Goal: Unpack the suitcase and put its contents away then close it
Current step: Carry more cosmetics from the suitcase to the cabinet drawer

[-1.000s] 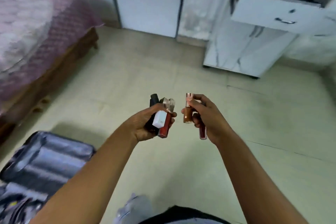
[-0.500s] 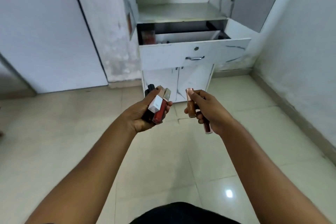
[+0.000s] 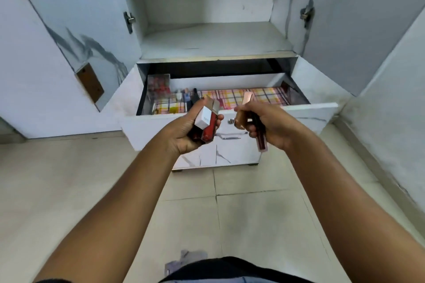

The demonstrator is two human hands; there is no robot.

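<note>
My left hand [image 3: 184, 135] grips a bunch of cosmetic tubes [image 3: 208, 122]: a white-capped one, a red lip gloss and a dark one. My right hand [image 3: 266, 122] holds two more lip gloss tubes [image 3: 261, 141], one gold-capped and pointing up, one dark red and pointing down. Both hands hover in front of the open white drawer [image 3: 299, 112], just before its front panel. The drawer is lined with a checked cloth [image 3: 262, 95] and has small bottles [image 3: 186, 96] at its left end. The suitcase is out of view.
The drawer belongs to a white marble-patterned cabinet with an empty shelf [image 3: 213, 39] above it and both doors [image 3: 358, 25] swung open. A wall [image 3: 395, 108] runs close on the right. Pale floor tiles [image 3: 253, 225] lie below.
The view has swung away from the suitcase and bed and closed in on the cabinet. The open drawer is now right in front of my hands, which keep the same hold on the tubes.
</note>
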